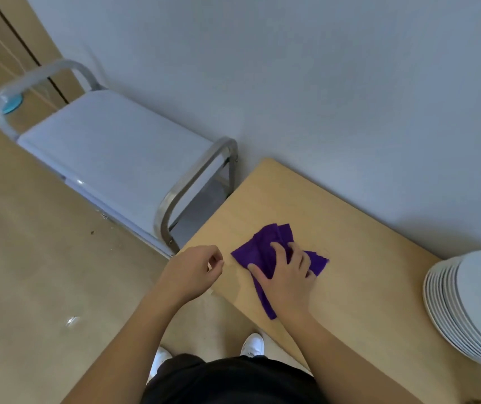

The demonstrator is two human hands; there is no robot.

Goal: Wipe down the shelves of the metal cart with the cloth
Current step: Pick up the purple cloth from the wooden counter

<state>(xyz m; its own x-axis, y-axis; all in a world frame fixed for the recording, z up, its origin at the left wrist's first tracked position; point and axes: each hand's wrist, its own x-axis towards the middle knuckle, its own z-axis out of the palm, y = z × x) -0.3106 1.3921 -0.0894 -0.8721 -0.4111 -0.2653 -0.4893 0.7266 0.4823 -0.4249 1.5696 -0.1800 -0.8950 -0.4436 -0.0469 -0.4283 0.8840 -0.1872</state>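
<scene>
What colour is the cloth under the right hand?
Purple, plain; the cloth shows best in the head view.

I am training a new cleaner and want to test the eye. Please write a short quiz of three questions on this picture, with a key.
1. True or false: the cloth lies on the cart.
2. Which hand is on the cloth? A. left hand B. right hand C. both
3. Fill in: at the right end of the table stands a stack of white ____.

Key
1. False: it lies on the table, and the cart stands beside the table.
2. B: the left hand holds nothing.
3. plates
</scene>
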